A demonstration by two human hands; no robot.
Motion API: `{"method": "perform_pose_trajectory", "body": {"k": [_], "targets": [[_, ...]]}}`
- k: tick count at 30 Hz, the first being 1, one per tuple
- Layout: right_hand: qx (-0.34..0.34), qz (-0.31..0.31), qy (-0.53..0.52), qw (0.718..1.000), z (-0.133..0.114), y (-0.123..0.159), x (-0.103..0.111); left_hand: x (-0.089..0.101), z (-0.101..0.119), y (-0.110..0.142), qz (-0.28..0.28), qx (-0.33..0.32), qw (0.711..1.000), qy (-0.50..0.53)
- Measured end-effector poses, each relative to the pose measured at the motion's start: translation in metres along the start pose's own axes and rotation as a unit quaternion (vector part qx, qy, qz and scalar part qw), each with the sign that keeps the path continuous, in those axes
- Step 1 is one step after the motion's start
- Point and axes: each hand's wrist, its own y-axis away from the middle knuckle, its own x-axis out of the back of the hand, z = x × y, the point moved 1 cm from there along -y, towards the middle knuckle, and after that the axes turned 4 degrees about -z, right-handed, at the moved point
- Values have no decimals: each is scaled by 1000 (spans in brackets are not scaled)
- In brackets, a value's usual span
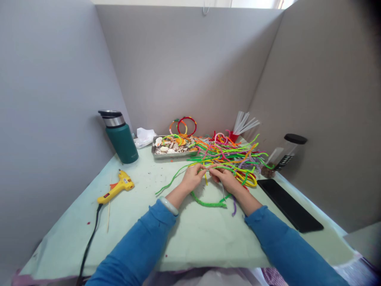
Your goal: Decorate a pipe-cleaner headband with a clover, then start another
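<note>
Both hands meet above the middle of the table, fingertips close together. My left hand (193, 177) is closed in a pinch on a thin green pipe cleaner. My right hand (225, 178) pinches at the same place, its fingertips almost touching the left ones; the short piece between them is too small to make out fully. A long green strand (172, 180) trails out to the left of my left hand. Beneath the hands lies a thicker green curved piece (208, 204), like part of a ring. A purple pipe cleaner end (234, 208) shows below my right wrist.
A heap of colourful pipe cleaners (232, 153) lies behind the hands. Around it are a metal tray (175, 156) of shells, two wrapped rings (196, 126), a red cup (233, 137) of white sticks, a jar (285, 153), a black slab (288, 204), a yellow glue gun (117, 188) and a green bottle (121, 143).
</note>
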Motion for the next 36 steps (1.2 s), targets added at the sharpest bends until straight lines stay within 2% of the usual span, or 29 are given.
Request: {"method": "perform_pose_trajectory", "body": {"k": [36], "targets": [[-18, -11, 34, 999, -1, 1, 0, -2, -4, -1, 2, 2, 1000, -16]]}}
